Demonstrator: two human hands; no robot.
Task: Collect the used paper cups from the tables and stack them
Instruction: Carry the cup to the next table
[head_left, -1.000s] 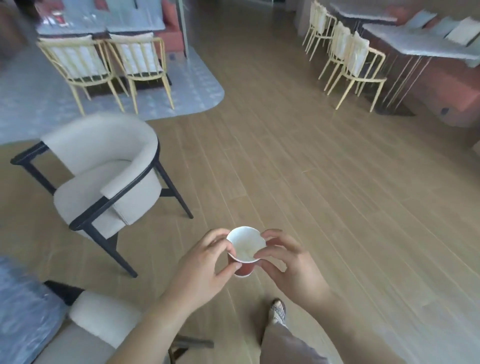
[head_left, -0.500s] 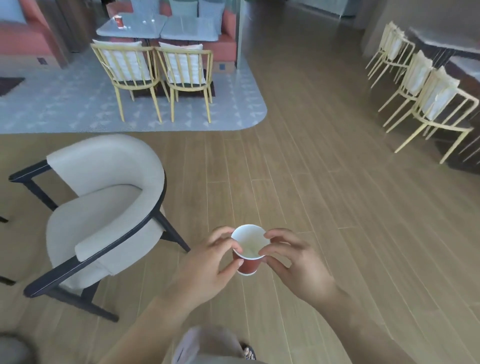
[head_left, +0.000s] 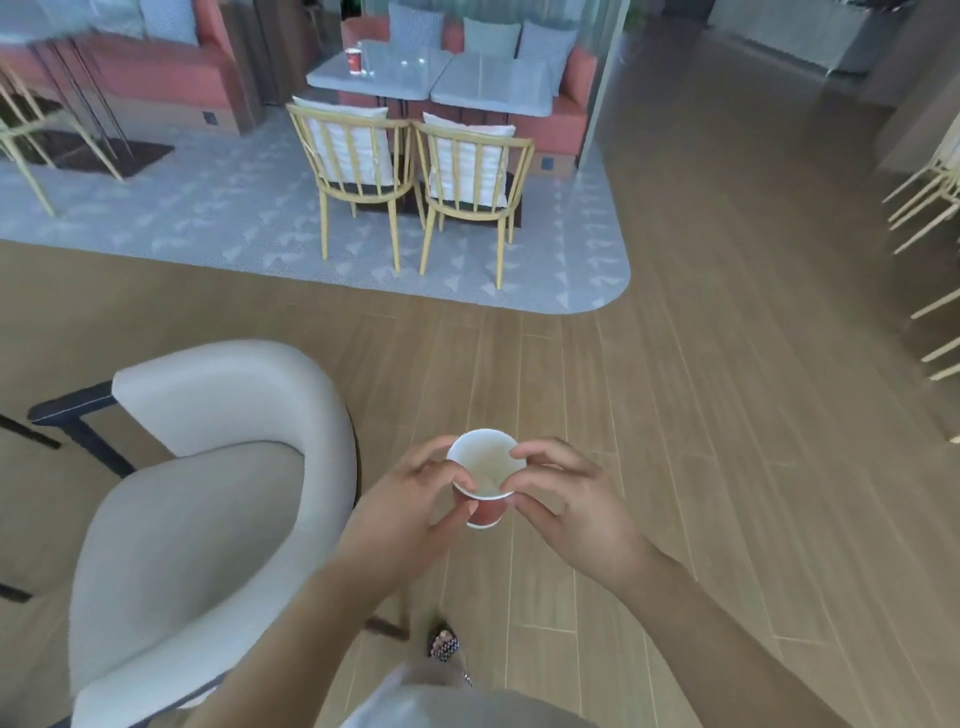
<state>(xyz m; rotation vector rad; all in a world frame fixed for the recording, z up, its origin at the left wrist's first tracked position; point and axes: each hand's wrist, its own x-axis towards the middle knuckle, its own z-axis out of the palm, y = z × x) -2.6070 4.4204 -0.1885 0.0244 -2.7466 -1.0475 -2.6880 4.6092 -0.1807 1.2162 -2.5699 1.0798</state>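
To the left of the left hand, a white armchair (head_left: 208, 493) is standing close by on the wooden floor (head_left: 727, 415). Far ahead of the hands and a little to the left, a second red cup (head_left: 354, 58) is standing upright on a grey table (head_left: 405, 73), behind two yellow chairs (head_left: 358, 156). The left hand (head_left: 410, 504) is pinching the left side of the paper cup (head_left: 485, 478), with thumb and fingers curled on it near the rim. The cup is staying upright in the air between both hands, its mouth facing up, white inside and red outside. The right hand (head_left: 566, 499) is gripping the right side, fingers curling over the rim. The hands are close together, with only the cup between them. Below the hands, a foot in a sandal (head_left: 444, 644) is showing.
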